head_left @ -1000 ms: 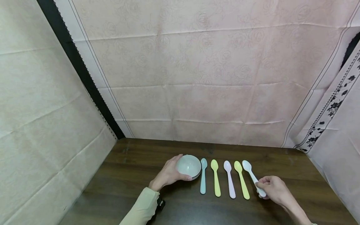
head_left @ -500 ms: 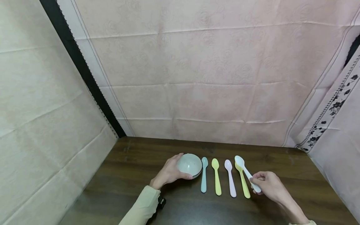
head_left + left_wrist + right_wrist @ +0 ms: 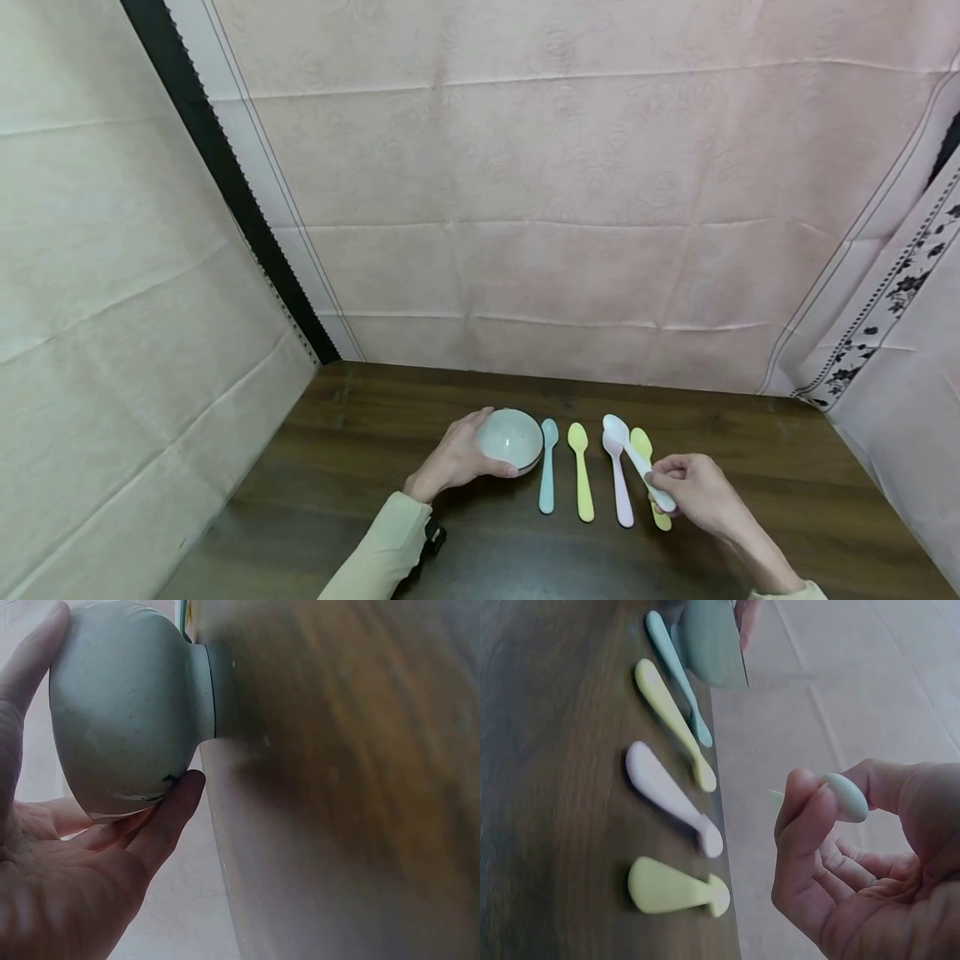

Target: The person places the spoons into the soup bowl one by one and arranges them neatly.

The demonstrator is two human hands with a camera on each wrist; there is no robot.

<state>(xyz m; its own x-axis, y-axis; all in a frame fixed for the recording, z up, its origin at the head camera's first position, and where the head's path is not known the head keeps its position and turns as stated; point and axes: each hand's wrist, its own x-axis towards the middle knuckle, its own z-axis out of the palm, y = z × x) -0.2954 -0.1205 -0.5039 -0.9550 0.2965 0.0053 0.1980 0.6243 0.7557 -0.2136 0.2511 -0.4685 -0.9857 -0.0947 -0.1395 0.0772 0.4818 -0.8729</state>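
Observation:
My left hand [image 3: 459,458] grips a pale green bowl [image 3: 510,437] by its side, thumb on one side and fingers on the other. In the left wrist view the bowl's foot is down at the wooden tabletop. My right hand [image 3: 701,493] pinches a pale bluish-white spoon [image 3: 632,455] by the handle end, between thumb and fingers. The held spoon's head overlaps the lilac spoon [image 3: 622,493], and its handle crosses over the right yellow-green spoon [image 3: 661,520]. The right wrist view shows the held handle end [image 3: 847,799] raised off the table; the spoon's head is mostly hidden there.
Beside the bowl lies a light blue spoon [image 3: 547,479], then a yellow-green spoon [image 3: 582,483], in a row with the others on the dark wooden table [image 3: 360,467]. Pale cloth walls [image 3: 555,192] enclose the table at the back and both sides.
My right hand has lifted the pale spoon from the row's right end and carried it left, over the yellow-green spoon to the lilac one. The left hand stays at the bowl.

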